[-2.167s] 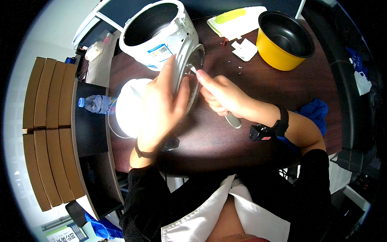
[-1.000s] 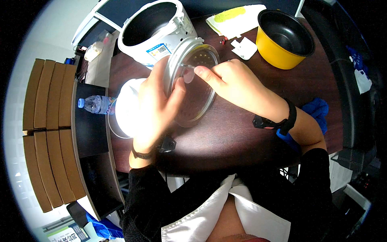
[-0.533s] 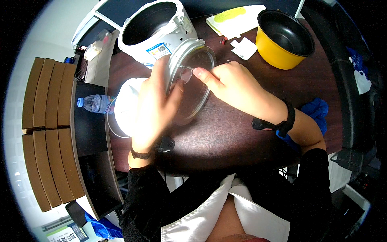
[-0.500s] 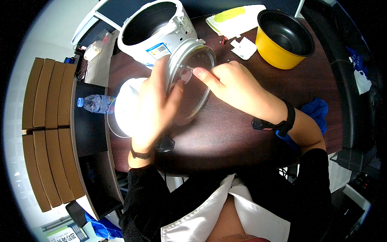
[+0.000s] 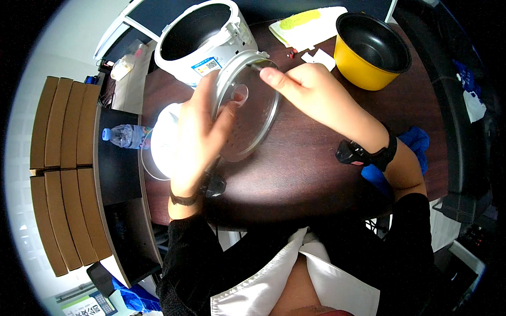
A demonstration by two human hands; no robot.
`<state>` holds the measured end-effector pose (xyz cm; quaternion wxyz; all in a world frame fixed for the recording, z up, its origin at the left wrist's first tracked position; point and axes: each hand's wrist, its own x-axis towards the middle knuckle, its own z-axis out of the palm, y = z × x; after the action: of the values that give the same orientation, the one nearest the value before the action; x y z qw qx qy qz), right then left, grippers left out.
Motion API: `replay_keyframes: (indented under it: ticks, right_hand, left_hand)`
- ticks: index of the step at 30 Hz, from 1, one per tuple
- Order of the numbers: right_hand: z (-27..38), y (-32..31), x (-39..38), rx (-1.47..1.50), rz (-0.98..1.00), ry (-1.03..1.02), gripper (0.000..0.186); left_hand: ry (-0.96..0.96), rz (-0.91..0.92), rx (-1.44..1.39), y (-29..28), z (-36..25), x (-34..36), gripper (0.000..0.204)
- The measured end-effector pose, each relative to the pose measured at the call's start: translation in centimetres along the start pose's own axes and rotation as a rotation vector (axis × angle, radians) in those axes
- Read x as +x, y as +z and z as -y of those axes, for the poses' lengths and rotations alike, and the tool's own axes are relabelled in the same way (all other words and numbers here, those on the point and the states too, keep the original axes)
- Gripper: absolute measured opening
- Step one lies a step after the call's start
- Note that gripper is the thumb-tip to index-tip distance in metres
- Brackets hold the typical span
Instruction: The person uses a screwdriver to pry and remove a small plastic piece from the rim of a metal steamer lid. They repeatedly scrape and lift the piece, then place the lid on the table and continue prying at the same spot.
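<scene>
My left hand (image 5: 197,131) is closed on the edge of a round rice cooker lid (image 5: 253,118), which is tilted up over the table with its shiny inner disc facing right. Near the disc's middle is a small round fitting (image 5: 240,95) with a reddish centre, close to my left thumb. My right hand (image 5: 303,87) is pinched at the lid's upper edge, around a thin dark or metallic thing (image 5: 256,67) too blurred to name. Behind the lid stands the white rice cooker body (image 5: 237,39), its dark inside showing. My left hand partly hides the lid.
A yellow inner pot (image 5: 358,68) stands at the far right. Beside it lie white scraps (image 5: 320,57) and a white-and-yellow cloth (image 5: 311,23). At the left are a white round object (image 5: 162,142) and a water bottle (image 5: 126,136). A blue cloth (image 5: 414,141) lies right.
My right hand has moved up and slightly right, from the fitting near the lid's middle to its upper edge. The reddish centre of the fitting now shows. My left hand stays on the lid.
</scene>
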<state>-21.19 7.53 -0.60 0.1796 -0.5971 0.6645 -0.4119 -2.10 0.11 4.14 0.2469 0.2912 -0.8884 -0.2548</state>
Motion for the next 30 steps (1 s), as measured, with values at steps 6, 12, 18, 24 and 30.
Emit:
replay_keyframes:
  ticks: [6,12,18,24,30]
  right_hand:
    - [0.9,1.2,-0.5,0.555,0.351,0.382,0.064]
    - [1.3,1.7,-1.0,0.662,0.455,0.416,0.063]
    - [0.8,2.1,-1.1,0.721,0.463,0.4,0.062]
    - [1.1,2.2,-1.3,0.718,0.472,0.426,0.062]
    - [0.9,1.7,-1.1,0.376,0.353,0.286,0.063]
  left_hand:
    - [-0.048,0.012,0.045,0.0,0.6,0.1,0.045]
    - [-0.043,-0.015,0.062,0.0,-0.3,-0.1,0.044]
    - [0.042,-0.012,0.123,0.1,-0.7,0.0,0.038]
    - [0.086,-0.036,0.185,0.4,-0.5,-0.2,0.038]
    - [0.085,-0.011,0.124,0.5,-0.5,-0.5,0.041]
